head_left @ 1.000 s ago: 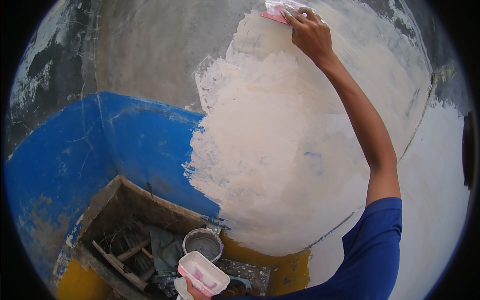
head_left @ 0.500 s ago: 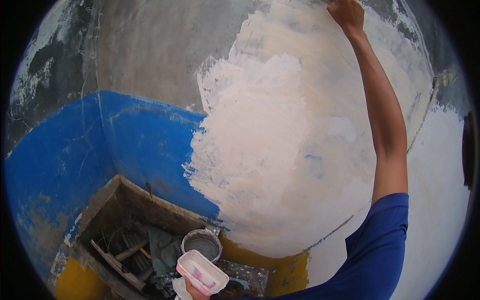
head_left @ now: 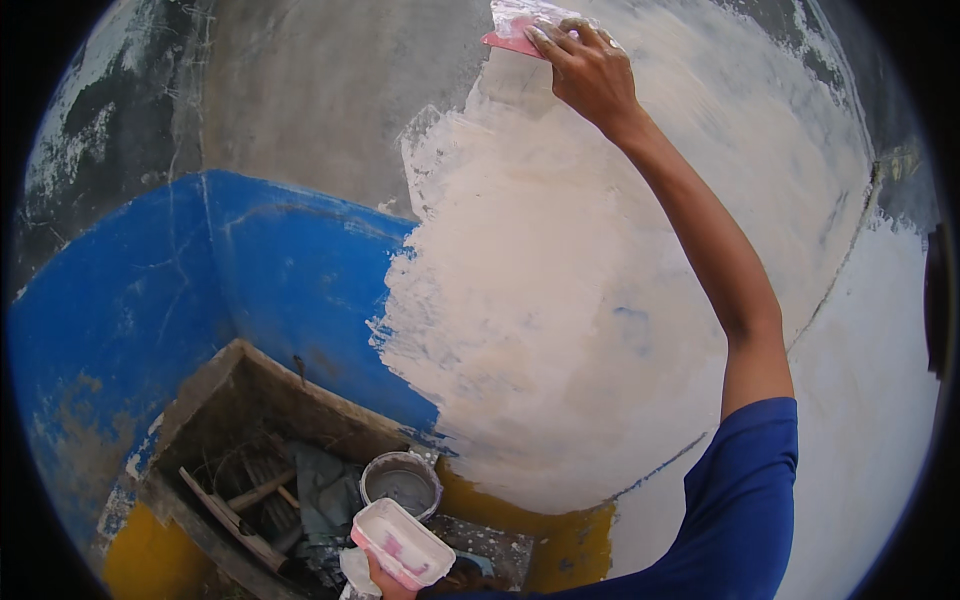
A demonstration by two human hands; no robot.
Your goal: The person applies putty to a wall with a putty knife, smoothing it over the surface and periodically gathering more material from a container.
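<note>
My right hand (head_left: 592, 82), at the end of a raised arm, grips a pink putty spreader (head_left: 512, 42) smeared with white. The spreader is against the wall near the top, at the left edge of the coat of white putty (head_left: 540, 230), beside bare grey plaster (head_left: 330, 100). Low in the view, my left hand (head_left: 388, 582) holds a pink rectangular tub (head_left: 405, 540) with whitish putty inside. Its fingers are mostly hidden under the tub. A whitish piece (head_left: 357, 570), whose kind I cannot make out, shows beside that hand.
Behind the tub stands a round bucket (head_left: 402, 485) with grey contents. To its left, a concrete trough (head_left: 200, 400) holds wood pieces (head_left: 235, 520) and a dark cloth (head_left: 325, 490). Blue paint (head_left: 300, 280) covers the lower left wall; yellow paint (head_left: 585, 545) runs along the bottom.
My right hand has swung left and slightly down across the upper wall, bringing the spreader into view. My left hand and the tub have barely moved.
</note>
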